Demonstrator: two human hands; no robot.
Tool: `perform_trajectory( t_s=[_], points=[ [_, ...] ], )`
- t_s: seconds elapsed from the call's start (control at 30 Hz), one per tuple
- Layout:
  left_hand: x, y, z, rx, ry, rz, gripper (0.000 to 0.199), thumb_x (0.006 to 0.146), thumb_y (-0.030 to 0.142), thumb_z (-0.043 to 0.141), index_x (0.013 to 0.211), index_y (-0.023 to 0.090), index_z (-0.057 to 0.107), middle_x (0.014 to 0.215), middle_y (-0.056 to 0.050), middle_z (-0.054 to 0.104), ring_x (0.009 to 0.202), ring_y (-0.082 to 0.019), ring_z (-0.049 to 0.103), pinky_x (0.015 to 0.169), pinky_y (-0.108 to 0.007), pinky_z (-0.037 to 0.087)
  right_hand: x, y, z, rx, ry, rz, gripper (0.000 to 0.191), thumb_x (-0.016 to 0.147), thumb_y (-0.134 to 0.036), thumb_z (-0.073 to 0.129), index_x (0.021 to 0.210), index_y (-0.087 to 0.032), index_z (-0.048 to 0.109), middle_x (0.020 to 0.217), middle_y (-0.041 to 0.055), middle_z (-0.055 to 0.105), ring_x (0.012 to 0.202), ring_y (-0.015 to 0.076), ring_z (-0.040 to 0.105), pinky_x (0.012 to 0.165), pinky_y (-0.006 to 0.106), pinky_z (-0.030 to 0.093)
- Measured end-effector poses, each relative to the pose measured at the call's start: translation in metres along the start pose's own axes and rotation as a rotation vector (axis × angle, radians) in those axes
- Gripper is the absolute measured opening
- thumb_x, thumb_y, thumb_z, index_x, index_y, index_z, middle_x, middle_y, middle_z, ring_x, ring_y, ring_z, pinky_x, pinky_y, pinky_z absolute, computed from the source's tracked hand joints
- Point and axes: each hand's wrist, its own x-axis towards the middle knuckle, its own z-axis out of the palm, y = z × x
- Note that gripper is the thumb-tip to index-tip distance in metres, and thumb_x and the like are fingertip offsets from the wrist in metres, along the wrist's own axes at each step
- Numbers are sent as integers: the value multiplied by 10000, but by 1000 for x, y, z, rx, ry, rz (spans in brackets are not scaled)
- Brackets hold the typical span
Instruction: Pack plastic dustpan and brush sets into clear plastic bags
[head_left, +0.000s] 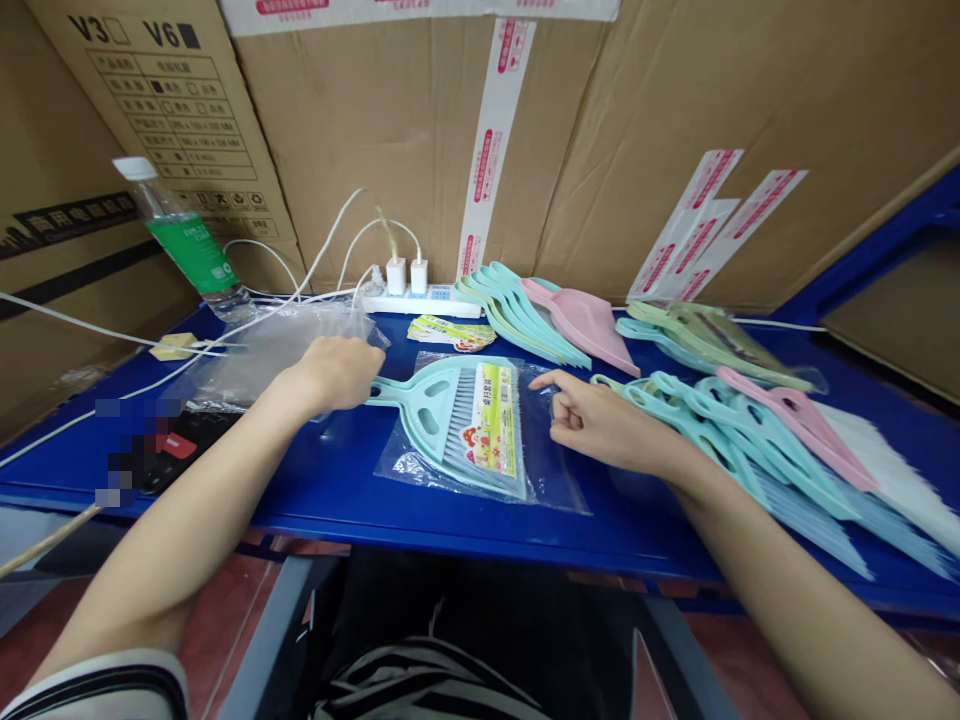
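Note:
A light-teal dustpan [426, 400] lies flat on the blue table, with a grey-bristled brush [459, 420] nested in it. A yellow-green printed card [491, 420] rests over the bristles. Most of this set is inside a clear plastic bag [559, 465], whose loose end spreads to the right. My left hand [337, 372] is closed round the end of the dustpan's handle, which sticks out on the left. On the other side, my right hand [589, 415] hovers at the bag's right edge, index finger stretched out and the other fingers loosely curled, holding nothing visible.
Teal and pink dustpans [525, 310] are stacked behind, beside a pile of printed cards [450, 333]. Several brushes [750, 440] lie right, below a bagged set [720, 340]. Clear bags [277, 350], a power strip [420, 303], white cables and a water bottle [187, 240] occupy the left and back.

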Motion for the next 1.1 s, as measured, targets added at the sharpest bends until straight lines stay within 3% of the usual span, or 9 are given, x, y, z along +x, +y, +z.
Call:
perform_trajectory(
  t_s=[0.23,0.4,0.5,0.73,0.87,1.1],
  points=[
    [-2,-2,0,27,34,28,348,872,69,390,1080,106,667,1067,-163,716,984,-308,677,790,-367,513,-2,0,0,-39,-29,-16,389,742,-182,431,1125,-197,503,581,-88,513,535,150,527,689,341,426],
    [1,0,6,36,255,159,332,890,73,368,1061,132,646,1089,-141,687,989,-263,648,792,-346,512,-3,1,1,7,1,-70,388,730,-143,438,1100,-214,525,558,-87,524,520,157,526,766,372,457],
    [5,12,12,32,411,324,291,939,131,377,1086,126,628,1064,-137,664,1014,-249,616,846,-349,503,-2,1,1,13,11,-91,376,734,-133,437,1088,-221,527,546,-92,511,506,156,518,774,364,460],
    [5,38,30,-194,618,834,344,1008,353,385,1147,121,597,1120,-127,618,1023,-237,578,962,-393,443,-2,-1,0,47,-16,-39,333,738,-131,443,1063,-180,497,565,-83,497,521,164,505,583,295,387],
    [-2,50,36,-340,618,1107,463,915,517,552,1149,120,593,1120,-132,626,991,-236,585,890,-349,477,-2,-2,0,64,-19,-36,318,736,-118,437,1046,-180,474,556,-86,487,515,161,492,561,291,372],
    [-7,60,40,-335,538,1184,279,900,272,632,1145,140,633,1086,-110,679,988,-233,609,879,-343,482,-4,1,-1,68,-12,-104,237,725,-135,437,938,-240,430,553,-80,479,498,158,467,519,289,350]
  ],
)
